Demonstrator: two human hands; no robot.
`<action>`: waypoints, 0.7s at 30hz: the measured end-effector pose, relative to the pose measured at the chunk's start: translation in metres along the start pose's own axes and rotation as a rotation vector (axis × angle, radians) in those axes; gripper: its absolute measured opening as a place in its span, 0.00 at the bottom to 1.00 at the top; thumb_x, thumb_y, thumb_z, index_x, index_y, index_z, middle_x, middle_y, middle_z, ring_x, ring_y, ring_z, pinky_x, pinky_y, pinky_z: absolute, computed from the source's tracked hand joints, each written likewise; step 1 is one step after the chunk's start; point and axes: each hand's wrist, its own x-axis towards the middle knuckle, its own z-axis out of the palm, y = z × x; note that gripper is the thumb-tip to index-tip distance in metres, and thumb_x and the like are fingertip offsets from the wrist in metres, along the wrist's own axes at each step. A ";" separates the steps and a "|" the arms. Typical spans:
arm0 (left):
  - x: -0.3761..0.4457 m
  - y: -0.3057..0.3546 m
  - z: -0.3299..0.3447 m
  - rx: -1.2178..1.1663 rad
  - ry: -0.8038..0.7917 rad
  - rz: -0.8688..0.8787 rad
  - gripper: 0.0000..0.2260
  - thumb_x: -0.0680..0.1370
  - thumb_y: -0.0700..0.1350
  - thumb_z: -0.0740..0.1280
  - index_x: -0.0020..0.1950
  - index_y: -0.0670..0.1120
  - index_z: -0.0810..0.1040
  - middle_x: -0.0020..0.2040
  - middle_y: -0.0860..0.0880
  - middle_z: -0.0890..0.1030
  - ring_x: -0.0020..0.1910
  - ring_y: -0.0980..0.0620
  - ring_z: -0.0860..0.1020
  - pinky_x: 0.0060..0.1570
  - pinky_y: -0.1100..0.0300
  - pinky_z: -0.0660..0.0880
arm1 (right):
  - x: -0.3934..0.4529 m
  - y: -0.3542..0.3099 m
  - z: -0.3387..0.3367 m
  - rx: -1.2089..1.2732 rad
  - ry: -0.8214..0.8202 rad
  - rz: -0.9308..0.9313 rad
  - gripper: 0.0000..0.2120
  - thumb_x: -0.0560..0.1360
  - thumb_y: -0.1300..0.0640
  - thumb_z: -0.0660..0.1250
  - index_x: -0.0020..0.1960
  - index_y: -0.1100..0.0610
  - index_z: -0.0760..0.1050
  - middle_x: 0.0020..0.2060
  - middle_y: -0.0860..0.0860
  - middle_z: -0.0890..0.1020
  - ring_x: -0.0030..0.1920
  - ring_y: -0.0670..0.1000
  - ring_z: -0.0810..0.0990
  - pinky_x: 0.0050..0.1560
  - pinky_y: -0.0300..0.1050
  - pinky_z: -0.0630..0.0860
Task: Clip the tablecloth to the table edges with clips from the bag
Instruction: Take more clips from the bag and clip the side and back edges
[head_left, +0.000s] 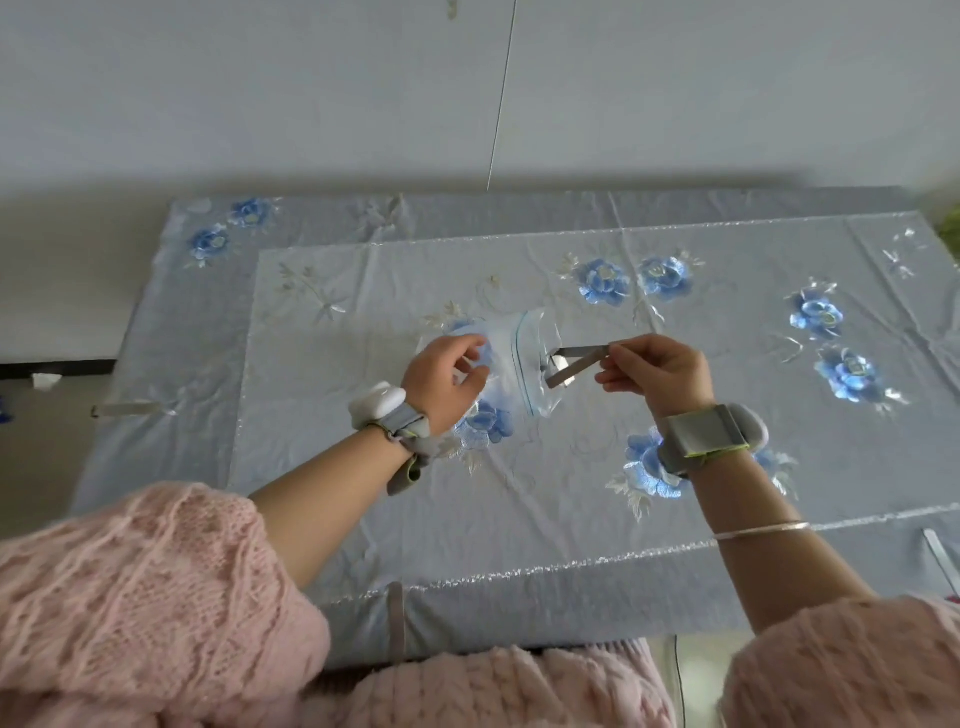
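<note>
A pale grey tablecloth (363, 395) with blue embroidered flowers covers the table. In its middle lies a clear zip bag (519, 358), its mouth facing right. My left hand (447, 379) grips the bag's left part and holds it down. My right hand (660, 371) pinches the end of a grey metal clip (576, 364) that pokes halfway out of the bag's mouth. One clip (396, 623) sits on the near table edge, another clip (122, 409) on the left edge, and a third clip (940, 556) at the near right.
A white wall (311, 93) rises behind the table's far edge. A thin cord (501, 93) hangs down the wall. Something green (950, 223) shows at the far right corner. Pink knitted sleeves (145, 597) fill the bottom of the view.
</note>
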 end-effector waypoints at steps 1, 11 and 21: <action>0.003 0.006 -0.001 -0.019 -0.065 0.003 0.16 0.74 0.36 0.65 0.62 0.39 0.73 0.54 0.37 0.79 0.42 0.48 0.74 0.36 0.76 0.68 | 0.000 -0.002 -0.001 0.002 -0.022 0.004 0.11 0.73 0.72 0.60 0.37 0.60 0.76 0.20 0.45 0.82 0.22 0.43 0.80 0.25 0.32 0.78; 0.027 0.043 -0.006 0.127 -0.346 0.153 0.15 0.76 0.42 0.64 0.63 0.48 0.74 0.47 0.51 0.73 0.36 0.54 0.70 0.37 0.74 0.64 | 0.001 -0.038 -0.003 0.041 -0.273 -0.085 0.22 0.72 0.74 0.59 0.30 0.54 0.81 0.25 0.46 0.84 0.25 0.45 0.82 0.27 0.33 0.79; 0.026 0.056 -0.013 -0.226 -0.313 -0.031 0.14 0.76 0.35 0.59 0.34 0.50 0.71 0.17 0.59 0.76 0.16 0.63 0.71 0.20 0.75 0.65 | -0.003 -0.033 -0.016 0.008 -0.186 -0.101 0.15 0.73 0.74 0.58 0.35 0.59 0.76 0.23 0.46 0.84 0.25 0.44 0.82 0.28 0.33 0.79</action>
